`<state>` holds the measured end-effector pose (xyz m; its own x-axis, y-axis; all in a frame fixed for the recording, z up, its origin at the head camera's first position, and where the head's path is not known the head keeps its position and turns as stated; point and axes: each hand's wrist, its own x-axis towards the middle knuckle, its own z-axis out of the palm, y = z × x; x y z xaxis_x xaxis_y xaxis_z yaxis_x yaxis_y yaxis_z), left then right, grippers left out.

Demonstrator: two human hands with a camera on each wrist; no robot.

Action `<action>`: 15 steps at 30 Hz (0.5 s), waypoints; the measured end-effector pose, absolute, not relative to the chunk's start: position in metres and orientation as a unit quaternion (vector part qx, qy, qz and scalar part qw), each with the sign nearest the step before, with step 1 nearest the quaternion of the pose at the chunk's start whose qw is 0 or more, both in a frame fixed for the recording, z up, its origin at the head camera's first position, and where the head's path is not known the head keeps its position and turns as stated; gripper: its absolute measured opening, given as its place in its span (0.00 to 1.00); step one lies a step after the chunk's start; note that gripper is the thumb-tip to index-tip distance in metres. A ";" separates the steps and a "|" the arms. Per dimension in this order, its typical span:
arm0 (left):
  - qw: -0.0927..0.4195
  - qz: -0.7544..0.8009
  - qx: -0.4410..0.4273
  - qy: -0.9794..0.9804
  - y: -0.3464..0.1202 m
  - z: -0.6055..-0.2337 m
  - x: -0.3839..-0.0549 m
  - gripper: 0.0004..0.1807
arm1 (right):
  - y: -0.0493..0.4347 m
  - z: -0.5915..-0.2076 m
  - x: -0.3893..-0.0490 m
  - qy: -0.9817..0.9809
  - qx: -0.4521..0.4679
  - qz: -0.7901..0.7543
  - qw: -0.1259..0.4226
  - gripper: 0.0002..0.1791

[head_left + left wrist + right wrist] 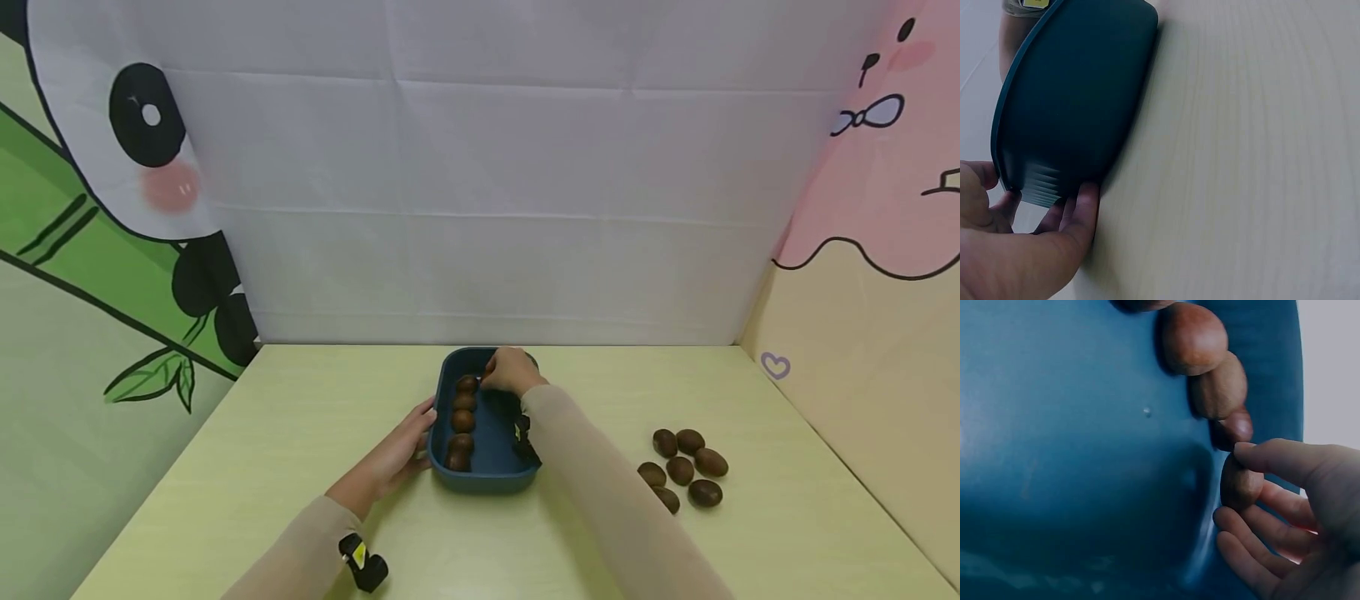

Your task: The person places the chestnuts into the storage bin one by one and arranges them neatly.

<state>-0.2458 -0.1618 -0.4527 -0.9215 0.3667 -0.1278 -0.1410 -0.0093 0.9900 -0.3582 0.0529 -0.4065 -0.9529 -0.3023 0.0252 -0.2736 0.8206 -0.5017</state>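
Observation:
A dark blue rectangular tray (491, 483) lies on the table. Along its left inside runs a row of brown oval nuts (463, 420). My left hand (397, 454) holds the tray from its left side, fingertips at the rim and against the outer wall (1072, 106). My right hand (513, 372) reaches into the far end of the tray. Between thumb and fingers it pinches one brown nut (1241, 482), right at the end of a curved line of other nuts (1194, 339) beside the tray wall. The tray's far right corner is partly hidden by this hand.
A loose group of several brown nuts (680, 470) lies on the table to the right, partly covered by the right sleeve (600, 475). Pale yellow tabletop (337, 400) surrounds the tray. A white sheet (495, 208) hangs at the back, with printed side walls.

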 end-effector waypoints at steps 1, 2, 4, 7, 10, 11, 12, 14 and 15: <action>0.181 0.707 0.081 0.679 -0.162 -0.452 -0.246 0.33 | 0.052 -0.408 -0.358 0.954 -0.149 -0.260 0.028 0.03; 0.182 0.707 0.082 0.678 -0.162 -0.452 -0.246 0.32 | 0.052 -0.410 -0.359 0.953 -0.147 -0.262 0.030 0.05; 0.184 0.709 0.083 0.676 -0.162 -0.451 -0.246 0.33 | 0.051 -0.413 -0.360 0.954 -0.139 -0.264 0.034 0.09; 0.185 0.708 0.083 0.677 -0.163 -0.450 -0.245 0.33 | 0.049 -0.418 -0.362 0.957 -0.127 -0.260 0.034 0.16; 0.184 0.705 0.081 0.680 -0.163 -0.450 -0.245 0.33 | 0.048 -0.421 -0.364 0.958 -0.120 -0.258 0.031 0.22; 0.183 0.705 0.080 0.681 -0.162 -0.450 -0.245 0.33 | 0.048 -0.422 -0.364 0.958 -0.121 -0.259 0.030 0.24; 0.182 0.705 0.078 0.681 -0.162 -0.450 -0.245 0.33 | 0.048 -0.422 -0.364 0.958 -0.120 -0.259 0.030 0.25; 0.180 0.705 0.076 0.682 -0.162 -0.450 -0.245 0.33 | 0.047 -0.422 -0.364 0.957 -0.121 -0.262 0.026 0.27; 0.179 0.705 0.076 0.682 -0.162 -0.450 -0.245 0.33 | 0.047 -0.422 -0.364 0.957 -0.121 -0.263 0.026 0.28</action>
<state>-0.2452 -0.1615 -0.4504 -0.9240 0.3568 -0.1373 -0.1491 -0.0058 0.9888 -0.3640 0.0472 -0.4223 -0.9695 -0.2446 0.0143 -0.2174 0.8322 -0.5101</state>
